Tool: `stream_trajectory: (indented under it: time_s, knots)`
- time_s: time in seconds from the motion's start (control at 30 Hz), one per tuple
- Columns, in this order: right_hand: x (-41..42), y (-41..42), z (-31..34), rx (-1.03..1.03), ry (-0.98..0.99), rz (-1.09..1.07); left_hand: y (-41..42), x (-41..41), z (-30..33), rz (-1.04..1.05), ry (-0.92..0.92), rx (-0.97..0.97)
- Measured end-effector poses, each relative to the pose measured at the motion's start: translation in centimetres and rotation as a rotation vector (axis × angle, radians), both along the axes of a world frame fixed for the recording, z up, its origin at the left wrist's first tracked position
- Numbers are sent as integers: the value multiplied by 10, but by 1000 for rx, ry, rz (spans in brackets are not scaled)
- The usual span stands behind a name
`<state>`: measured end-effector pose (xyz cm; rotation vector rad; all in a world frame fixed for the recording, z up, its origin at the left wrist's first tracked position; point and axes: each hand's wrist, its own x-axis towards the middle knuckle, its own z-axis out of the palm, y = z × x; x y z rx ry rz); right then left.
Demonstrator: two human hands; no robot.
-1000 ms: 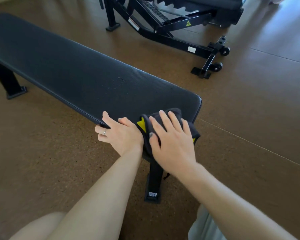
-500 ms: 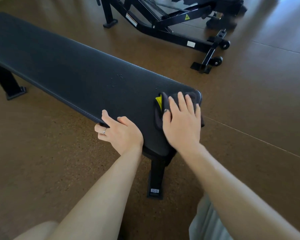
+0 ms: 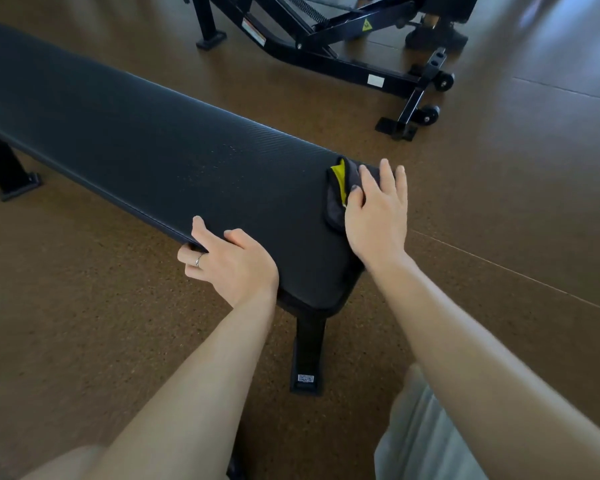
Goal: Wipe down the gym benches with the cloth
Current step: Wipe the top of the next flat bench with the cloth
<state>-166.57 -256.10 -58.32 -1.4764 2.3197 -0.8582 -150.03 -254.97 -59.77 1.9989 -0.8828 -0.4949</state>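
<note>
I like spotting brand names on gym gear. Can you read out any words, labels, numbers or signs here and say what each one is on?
No text here can be read.
Yellow triangle warning sticker on the adjustable bench frame: symbol only, blurred.
White and red label on the same frame: print too small.
Blank-looking white label on its base bar: nothing legible.
Small white sticker on the flat bench foot: code-like pattern, too small.

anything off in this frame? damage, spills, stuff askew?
Nothing stands out. The long black padded flat bench looks intact, with only faint pale specks mid-pad. The right hand presses the dark cloth with yellow trim at its far corner; the left hand grips the near edge.
</note>
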Motion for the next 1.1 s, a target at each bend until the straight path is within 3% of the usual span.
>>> stream_trajectory:
  time_s: [0.27, 0.5, 0.6, 0.73, 0.9, 1.1]
  knots:
    - [81, 95, -10, -132, -413, -121, 1, -1, 0, 19, 2, 15]
    - [8, 5, 12, -61, -456, -198, 0, -2, 4, 11, 10, 2]
    - [0, -7, 13, -27, -423, -201, -1, -2, 0, 17, 13, -1]
    - [31, 36, 1, -26, -356, -137, 1, -1, 0, 25, 3, -8]
    - [78, 96, -9, 12, -107, -50, 1, -2, 1, 30, 7, 1]
    - [5, 8, -1, 70, 8, -33, 0, -1, 1, 16, -14, 13]
